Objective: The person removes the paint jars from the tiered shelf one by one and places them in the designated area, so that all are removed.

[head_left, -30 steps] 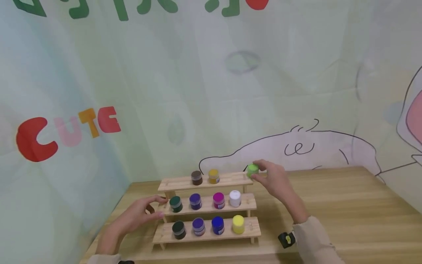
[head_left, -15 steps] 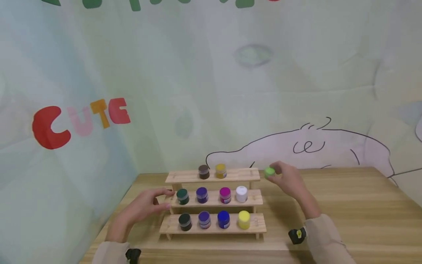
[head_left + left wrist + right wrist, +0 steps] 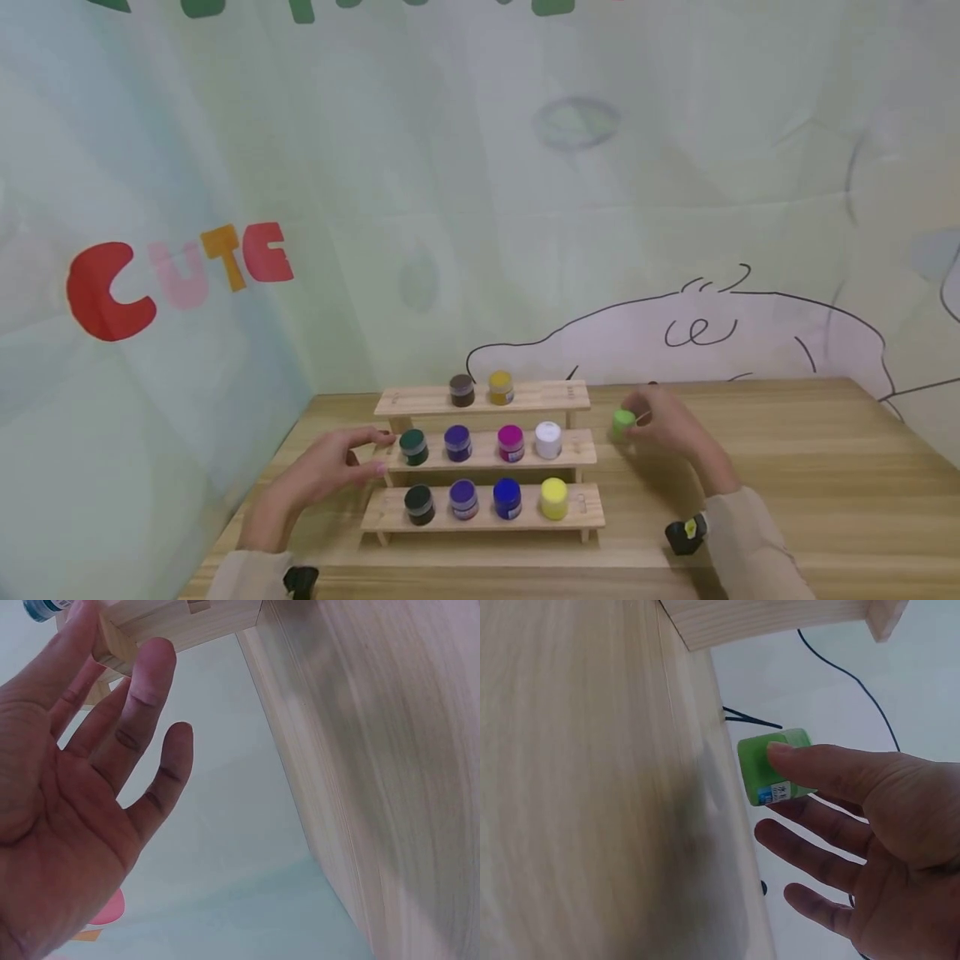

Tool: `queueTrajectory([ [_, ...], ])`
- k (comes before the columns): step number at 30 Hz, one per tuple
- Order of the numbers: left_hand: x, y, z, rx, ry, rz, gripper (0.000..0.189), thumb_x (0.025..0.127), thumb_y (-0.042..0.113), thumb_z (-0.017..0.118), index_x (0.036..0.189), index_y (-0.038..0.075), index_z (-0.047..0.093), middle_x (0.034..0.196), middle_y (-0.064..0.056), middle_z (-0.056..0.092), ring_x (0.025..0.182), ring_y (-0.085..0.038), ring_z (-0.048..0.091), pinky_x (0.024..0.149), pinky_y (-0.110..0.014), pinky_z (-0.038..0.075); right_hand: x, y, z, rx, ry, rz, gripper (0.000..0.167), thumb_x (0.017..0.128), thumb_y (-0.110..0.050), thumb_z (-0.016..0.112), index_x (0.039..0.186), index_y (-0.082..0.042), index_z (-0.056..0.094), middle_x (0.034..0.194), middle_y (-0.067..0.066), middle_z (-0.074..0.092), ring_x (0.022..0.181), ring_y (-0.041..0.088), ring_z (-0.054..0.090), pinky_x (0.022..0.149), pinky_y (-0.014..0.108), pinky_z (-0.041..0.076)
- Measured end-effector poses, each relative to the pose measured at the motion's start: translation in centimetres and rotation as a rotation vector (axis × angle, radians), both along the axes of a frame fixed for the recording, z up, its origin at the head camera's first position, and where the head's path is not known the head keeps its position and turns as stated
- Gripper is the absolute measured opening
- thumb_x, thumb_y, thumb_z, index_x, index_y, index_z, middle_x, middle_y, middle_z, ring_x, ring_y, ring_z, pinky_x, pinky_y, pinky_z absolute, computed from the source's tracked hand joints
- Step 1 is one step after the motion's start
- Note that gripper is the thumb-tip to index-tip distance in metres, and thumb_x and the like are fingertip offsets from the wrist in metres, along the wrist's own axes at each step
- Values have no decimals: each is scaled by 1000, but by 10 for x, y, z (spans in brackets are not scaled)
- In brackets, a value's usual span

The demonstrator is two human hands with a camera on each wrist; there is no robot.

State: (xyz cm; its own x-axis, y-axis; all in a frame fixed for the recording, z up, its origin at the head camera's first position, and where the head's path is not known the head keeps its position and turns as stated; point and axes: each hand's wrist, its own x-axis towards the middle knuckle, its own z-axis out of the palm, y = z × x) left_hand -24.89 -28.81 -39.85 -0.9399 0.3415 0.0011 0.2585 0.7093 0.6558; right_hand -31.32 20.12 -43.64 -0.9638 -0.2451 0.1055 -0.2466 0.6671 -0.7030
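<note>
My right hand (image 3: 671,425) pinches a small light-green paint jar (image 3: 622,423) between thumb and fingers, to the right of a three-tier wooden rack (image 3: 570,396). In the right wrist view the green jar (image 3: 769,769) is tilted and held near the fingertips, with a printed label on its side; the other fingers are spread. My left hand (image 3: 330,462) is at the left end of the middle shelf, its fingertips right at the wood. Seen from the left wrist, the loosely bent fingers (image 3: 150,690) are beside the shelf's end (image 3: 116,645), holding no jar.
Jars stand on each tier: brown (image 3: 462,390) and ochre (image 3: 501,388) on top; dark green (image 3: 413,447), purple, magenta and white (image 3: 548,440) in the middle; black, purple, blue and yellow (image 3: 554,498) below. A printed cloth backdrop (image 3: 420,208) rises behind the wooden table (image 3: 810,483).
My right hand has carried the green jar off the top shelf's right end, out to the right and lower. The left hand stays by the rack. The head view has shifted slightly.
</note>
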Motion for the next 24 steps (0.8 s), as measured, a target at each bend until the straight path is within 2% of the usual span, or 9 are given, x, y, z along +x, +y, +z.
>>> queueTrajectory([
  [3, 1, -1, 0, 7, -5, 5, 44, 92, 29, 74, 130, 9, 65, 144, -29, 48, 69, -24, 65, 61, -29, 51, -1, 2, -2, -3, -55, 13, 34, 78, -3, 80, 109, -3, 65, 106, 11, 68, 99, 28, 65, 85, 45, 55],
  [6, 2, -1, 0, 12, -9, -1, 44, 92, 30, 74, 130, 10, 65, 144, -29, 48, 69, -24, 65, 61, -30, 52, 0, 4, -3, -11, -88, 44, 37, 77, -3, 82, 110, -1, 64, 107, 13, 68, 99, 29, 66, 86, 46, 55],
  [10, 2, 0, 1, 13, -15, -1, 44, 93, 31, 73, 131, 11, 65, 145, -28, 48, 67, -25, 63, 58, -30, 50, 2, 6, -4, -25, -93, 64, 38, 77, -2, 81, 110, 1, 62, 107, 15, 67, 98, 30, 66, 85, 47, 55],
  [16, 1, 2, 2, -15, 2, 8, 42, 93, 31, 73, 129, 12, 66, 144, -26, 51, 63, -25, 61, 57, -30, 47, 2, 6, -7, -32, -112, 40, 37, 79, -2, 80, 110, -1, 61, 108, 16, 66, 98, 29, 65, 85, 47, 55],
  [24, 2, 1, 1, -7, -6, 7, 41, 93, 30, 72, 129, 12, 66, 144, -28, 49, 58, -23, 58, 55, -31, 47, 5, 3, -1, -16, -118, 49, 51, 80, -5, 81, 125, 1, 59, 119, 25, 64, 107, 37, 63, 89, 51, 53],
])
